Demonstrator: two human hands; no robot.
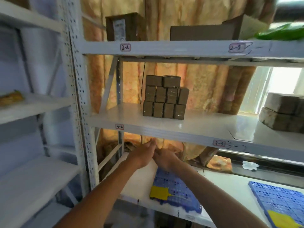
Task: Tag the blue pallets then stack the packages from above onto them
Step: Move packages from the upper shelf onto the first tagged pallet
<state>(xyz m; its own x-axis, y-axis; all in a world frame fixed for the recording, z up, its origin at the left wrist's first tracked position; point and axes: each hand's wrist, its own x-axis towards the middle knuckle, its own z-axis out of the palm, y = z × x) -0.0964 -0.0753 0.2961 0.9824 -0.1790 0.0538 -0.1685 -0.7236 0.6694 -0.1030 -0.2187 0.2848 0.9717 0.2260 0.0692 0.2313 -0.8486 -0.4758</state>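
Left hand (144, 154): arm reaching up, fingers straight, empty, tips at the shelf (164, 129) front edge. Right hand (165, 159): beside it, blurred; grip cannot be told. Packages (165, 97): stacked on that shelf at 12 o'clock, open room either side. Pallets: one (179, 186) below the hands, one (279, 201) at 4 o'clock, each with a yellow tag (158, 193).

Upper shelf beam (164, 47) reads "2-2"; middle shelf beam (164, 131) reads "3-2".
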